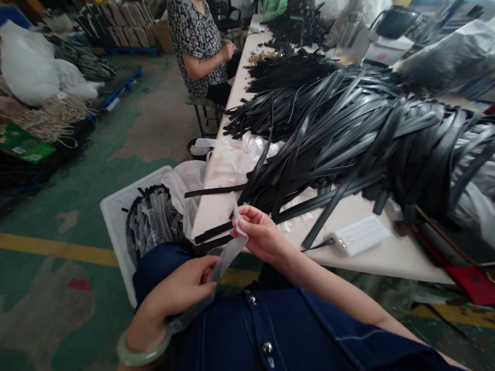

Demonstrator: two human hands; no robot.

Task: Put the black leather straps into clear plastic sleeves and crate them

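A translucent plastic strip [229, 256] runs between my two hands in front of my lap. My left hand [187, 283], with a pale green bangle on its wrist, is closed on the lower part of the strip. Thumb and fingers of my right hand [258, 230] pinch its upper end, and a short tip sticks up above them. The strip's lower length runs under my left hand and is partly hidden. Just beyond my right hand, a large heap of flat black straps [333, 123] lies on the white table [362, 265].
A white bin [116, 240] with bundled, plastic-wrapped strips stands at the left. Crumpled clear plastic [244, 153] and a white power bank [361, 235] with a cable lie on the table. Another person [197, 43] sits farther along it. Loaded pallets [116, 90] stand at far left.
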